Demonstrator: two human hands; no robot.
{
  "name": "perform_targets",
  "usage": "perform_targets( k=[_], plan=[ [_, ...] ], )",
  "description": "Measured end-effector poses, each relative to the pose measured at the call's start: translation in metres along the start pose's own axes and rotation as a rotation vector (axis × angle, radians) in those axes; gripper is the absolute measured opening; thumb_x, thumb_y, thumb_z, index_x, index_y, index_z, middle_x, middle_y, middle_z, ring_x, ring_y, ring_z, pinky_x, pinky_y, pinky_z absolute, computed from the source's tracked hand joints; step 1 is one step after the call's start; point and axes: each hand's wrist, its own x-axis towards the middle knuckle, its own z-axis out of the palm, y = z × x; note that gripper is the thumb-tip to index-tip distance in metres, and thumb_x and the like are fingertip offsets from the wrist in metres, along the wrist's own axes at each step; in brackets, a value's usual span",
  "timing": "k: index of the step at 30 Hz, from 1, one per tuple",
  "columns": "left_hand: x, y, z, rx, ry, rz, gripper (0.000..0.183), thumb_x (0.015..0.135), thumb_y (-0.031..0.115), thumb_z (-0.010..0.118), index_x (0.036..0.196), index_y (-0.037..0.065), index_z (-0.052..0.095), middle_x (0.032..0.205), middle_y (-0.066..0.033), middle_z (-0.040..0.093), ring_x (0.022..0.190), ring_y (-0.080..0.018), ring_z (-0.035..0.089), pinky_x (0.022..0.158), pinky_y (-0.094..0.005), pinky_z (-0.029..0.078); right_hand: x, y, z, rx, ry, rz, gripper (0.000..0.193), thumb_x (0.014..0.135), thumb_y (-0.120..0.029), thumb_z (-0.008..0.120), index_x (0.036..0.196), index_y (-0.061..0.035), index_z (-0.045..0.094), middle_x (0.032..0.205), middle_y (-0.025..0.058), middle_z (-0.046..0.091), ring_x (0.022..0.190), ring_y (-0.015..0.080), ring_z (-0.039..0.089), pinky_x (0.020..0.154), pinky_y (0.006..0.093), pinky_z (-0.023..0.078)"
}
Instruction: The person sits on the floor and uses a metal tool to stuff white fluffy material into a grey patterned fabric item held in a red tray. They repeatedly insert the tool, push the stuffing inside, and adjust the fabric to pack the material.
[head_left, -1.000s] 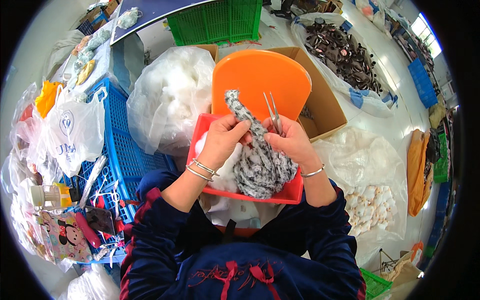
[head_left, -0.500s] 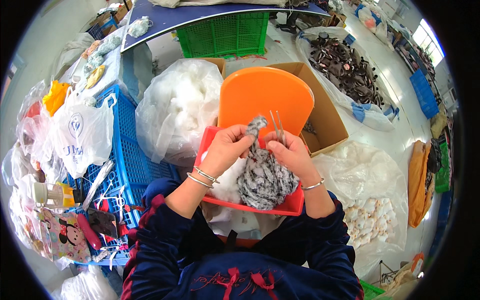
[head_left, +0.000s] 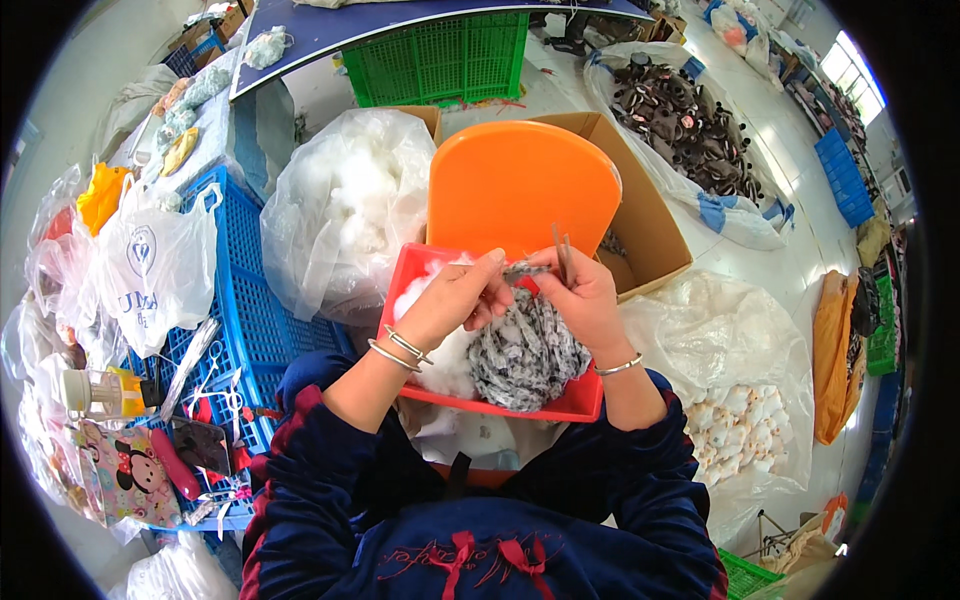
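Note:
A red tray [head_left: 580,405] rests at my lap, holding white stuffing [head_left: 448,362] and a pile of black-and-grey fuzzy pieces [head_left: 528,355]. Above that pile, one small narrow fuzzy piece [head_left: 526,268] stretches between my hands. My left hand [head_left: 460,295] is closed, its thumb and fingers pinching the piece's left end. On the other side, my right hand [head_left: 580,300] grips metal tweezers [head_left: 562,252], points upward, and also pinches the piece's right end. Its fingers partly cover the tweezers and that end.
Beyond the tray stands an orange chair back [head_left: 525,190], with a cardboard box [head_left: 650,235] behind it. A clear bag of stuffing [head_left: 350,210] is at left, near a blue crate [head_left: 245,290] with scissors [head_left: 233,405]. Another plastic bag [head_left: 740,350] lies at right.
The fuzzy piece, upright before, now lies sideways between my hands. My left hand has turned, with its fingers lower, and the tweezers show less above my right hand. The view has shifted slightly.

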Motion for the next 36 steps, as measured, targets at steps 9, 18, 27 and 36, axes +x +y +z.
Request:
perform_targets(
  k=[9,18,27,36],
  plan=[
    [0.001,0.001,0.002,0.124,0.159,0.250,0.021,0.092,0.022,0.064,0.088,0.002,0.068,0.071,-0.0030,0.067,0.062,-0.0077,0.062,0.058,-0.0199,0.048,0.000,0.001,-0.007,0.069,-0.071,0.086,0.023,0.089,0.000,0.059,0.111,0.0041,0.060,0.100,0.0028,0.063,0.089,0.0092,0.059,0.079,0.0241,0.047],
    [0.006,-0.008,0.005,0.171,0.024,0.327,0.017,0.093,0.016,0.061,0.097,0.002,0.070,0.079,-0.0031,0.069,0.069,-0.0073,0.062,0.062,-0.0200,0.049,-0.001,0.012,-0.001,0.070,-0.078,0.185,0.017,0.094,-0.012,0.058,0.104,0.0013,0.061,0.086,-0.0009,0.062,0.077,0.0054,0.055,0.069,0.0216,0.044],
    [0.003,0.001,0.000,-0.001,0.217,0.343,0.017,0.091,0.014,0.063,0.096,-0.001,0.067,0.081,-0.0056,0.069,0.073,-0.0096,0.066,0.063,-0.0221,0.052,-0.003,0.009,-0.024,-0.192,-0.092,0.095,0.013,0.093,-0.011,0.059,0.099,0.0009,0.058,0.080,0.0013,0.060,0.071,0.0060,0.054,0.064,0.0222,0.043],
    [0.003,0.003,0.001,-0.019,0.210,0.322,0.018,0.091,0.012,0.061,0.099,-0.003,0.065,0.086,-0.0072,0.070,0.076,-0.0112,0.068,0.063,-0.0226,0.053,-0.006,0.004,-0.026,-0.298,-0.088,0.050,0.010,0.091,-0.008,0.063,0.094,0.0013,0.060,0.074,-0.0005,0.059,0.066,0.0053,0.051,0.059,0.0219,0.041]
  ],
)
